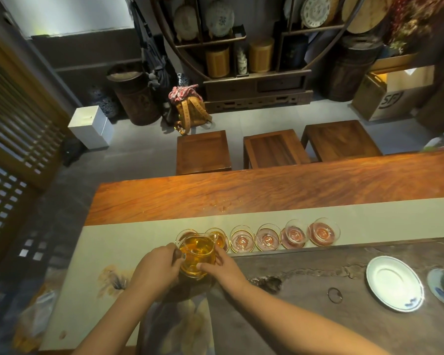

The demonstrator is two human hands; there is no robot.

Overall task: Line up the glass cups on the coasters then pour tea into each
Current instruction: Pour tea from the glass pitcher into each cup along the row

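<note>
A glass pitcher (196, 254) full of amber tea is held over the left end of a row of several glass cups on pink coasters. My left hand (155, 271) grips its handle and my right hand (224, 267) steadies its right side. The pitcher's spout points at the second cup (222, 238), which holds amber tea. The leftmost cup (183, 235) is partly hidden behind the pitcher. The cups to the right, such as the third cup (242, 242) and the far right cup (323, 231), look empty and show their coasters.
The cups stand on a pale runner (128, 242) along a long wooden table (267, 193). A dark tea tray (305, 298) carries a white saucer (394, 283), a small ring (335, 295) and a blue-and-white dish (440, 283). Three wooden stools (274, 148) stand beyond the table.
</note>
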